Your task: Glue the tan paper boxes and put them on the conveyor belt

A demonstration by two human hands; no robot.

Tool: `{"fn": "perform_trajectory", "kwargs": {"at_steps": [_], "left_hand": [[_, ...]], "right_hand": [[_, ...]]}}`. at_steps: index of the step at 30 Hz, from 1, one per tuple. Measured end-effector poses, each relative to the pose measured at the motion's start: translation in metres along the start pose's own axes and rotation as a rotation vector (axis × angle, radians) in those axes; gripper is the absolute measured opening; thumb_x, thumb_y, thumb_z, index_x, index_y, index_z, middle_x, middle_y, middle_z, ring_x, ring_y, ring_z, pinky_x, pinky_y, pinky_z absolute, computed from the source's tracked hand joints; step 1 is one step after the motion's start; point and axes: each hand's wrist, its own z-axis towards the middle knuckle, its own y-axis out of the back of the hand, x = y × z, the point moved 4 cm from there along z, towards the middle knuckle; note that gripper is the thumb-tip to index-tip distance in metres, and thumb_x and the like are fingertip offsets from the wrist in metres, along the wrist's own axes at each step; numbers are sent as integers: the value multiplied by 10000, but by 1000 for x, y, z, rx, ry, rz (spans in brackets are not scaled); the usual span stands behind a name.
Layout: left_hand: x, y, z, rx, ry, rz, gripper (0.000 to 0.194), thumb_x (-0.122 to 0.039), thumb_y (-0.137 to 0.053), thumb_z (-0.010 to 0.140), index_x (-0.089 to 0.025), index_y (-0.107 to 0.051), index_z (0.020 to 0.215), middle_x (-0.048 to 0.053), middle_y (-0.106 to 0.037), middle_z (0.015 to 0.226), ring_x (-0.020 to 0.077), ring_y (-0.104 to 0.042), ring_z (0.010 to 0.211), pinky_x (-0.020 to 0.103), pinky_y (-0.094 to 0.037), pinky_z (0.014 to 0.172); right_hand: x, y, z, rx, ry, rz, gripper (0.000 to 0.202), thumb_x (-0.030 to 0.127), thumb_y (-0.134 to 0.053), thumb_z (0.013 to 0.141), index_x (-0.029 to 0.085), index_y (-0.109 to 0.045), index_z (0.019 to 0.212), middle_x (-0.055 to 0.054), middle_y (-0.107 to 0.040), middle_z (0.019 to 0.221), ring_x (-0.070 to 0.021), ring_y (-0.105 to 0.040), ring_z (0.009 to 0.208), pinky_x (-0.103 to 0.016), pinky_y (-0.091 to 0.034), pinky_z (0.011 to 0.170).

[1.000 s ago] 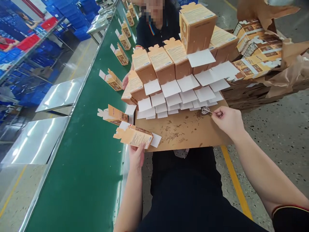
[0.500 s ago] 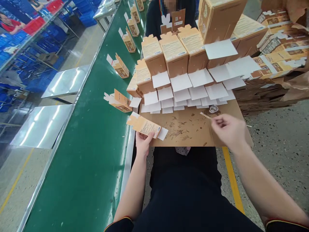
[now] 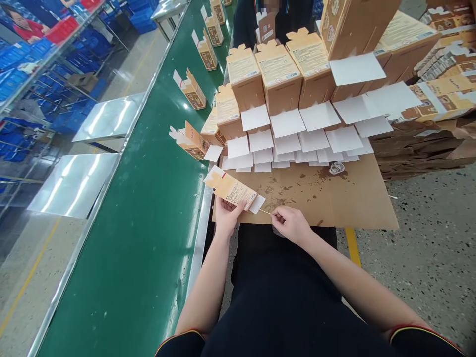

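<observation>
My left hand (image 3: 227, 216) grips a small tan carton (image 3: 233, 190), thumb on its printed face and fingers behind. The carton lies tilted over the table's left edge, a white flap (image 3: 258, 204) open at its lower right end. Pinched in my right hand (image 3: 290, 223) is a thin pale stick (image 3: 265, 211). Its far tip is at the white flap; whether it touches cannot be made out. A small clear round dish (image 3: 336, 168) stands on the stained cardboard sheet (image 3: 364, 198), beyond my right hand.
Stacked cartons (image 3: 278, 74) with white flaps hanging out fill the table's far side. Along my left runs a green conveyor belt (image 3: 122, 238) carrying upright open cartons (image 3: 193, 91). Flat cartons (image 3: 446, 94) lie piled at right. A co-worker (image 3: 245, 25) sits opposite, holding a carton.
My right hand has swung left with the stick, from near the clear dish to the carton's white flap. My left hand still holds the carton, now turned slightly. The view has shifted a little.
</observation>
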Motion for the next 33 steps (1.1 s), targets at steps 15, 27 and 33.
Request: {"fn": "perform_trajectory", "kwargs": {"at_steps": [15,27,33], "left_hand": [[7,-15,-33,-43,-262,477,749,-438,-1013,711,-239,-632,1324,156,-765,1291,366,-785,1243,505,-653,1074],[14,-12,-27,-88,-254,468,729,-416,-1014,670,-269,-663,1293,136,-784,1262,368,-811,1200,537,-681,1064],[-29,96,11,-404,-309,380,869,-521,-1026,668,-305,-532,1350,147,-719,1405,399,-728,1390,627,-575,1218]], "right_hand": [[-11,51,-19,-235,-176,93,213,346,-699,1015,251,-748,830,-26,-747,710,-176,-700,591,-288,-608,572],[-3,65,-27,-270,-165,75,260,401,-703,1019,259,-740,804,-8,-728,681,-166,-670,565,-291,-606,576],[-3,78,-27,-339,-164,54,289,446,-726,1016,256,-771,802,-29,-752,696,-182,-684,569,-310,-613,581]]}}
